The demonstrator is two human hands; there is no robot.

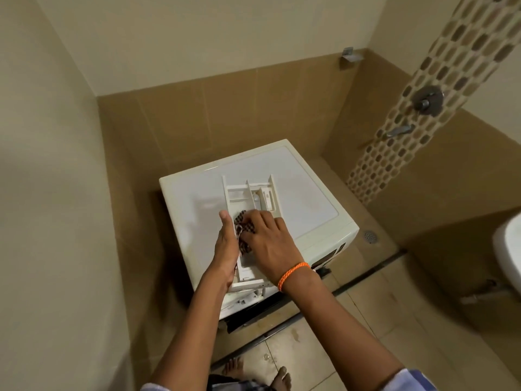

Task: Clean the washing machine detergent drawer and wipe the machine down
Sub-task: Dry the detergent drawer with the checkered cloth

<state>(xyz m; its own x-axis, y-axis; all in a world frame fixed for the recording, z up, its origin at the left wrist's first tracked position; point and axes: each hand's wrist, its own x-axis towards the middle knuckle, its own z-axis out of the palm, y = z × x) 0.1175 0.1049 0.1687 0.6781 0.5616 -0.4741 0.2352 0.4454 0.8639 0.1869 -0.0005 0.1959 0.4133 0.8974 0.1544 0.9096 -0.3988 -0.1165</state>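
Head view, feet: bare feet (255,372) on tiled floor (352,328)
Right hand (267,241): fingers curled, pressing checked cloth (245,231) into detergent drawer (249,201)
Left hand (227,244): fingers straight together along drawer's left wall
Drawer: atop washing machine (310,204)
Beyond: floor drain (370,236), wall tap (399,130)

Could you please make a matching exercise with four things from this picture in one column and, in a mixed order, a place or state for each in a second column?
Things:
1. detergent drawer
2. checked cloth
3. orange thread band
4. floor drain

Places or states:
A. around the right wrist
B. lying on top of the washing machine
C. in the floor to the right of the machine
D. pressed into the drawer under the right hand

Pairs: 1-B, 2-D, 3-A, 4-C
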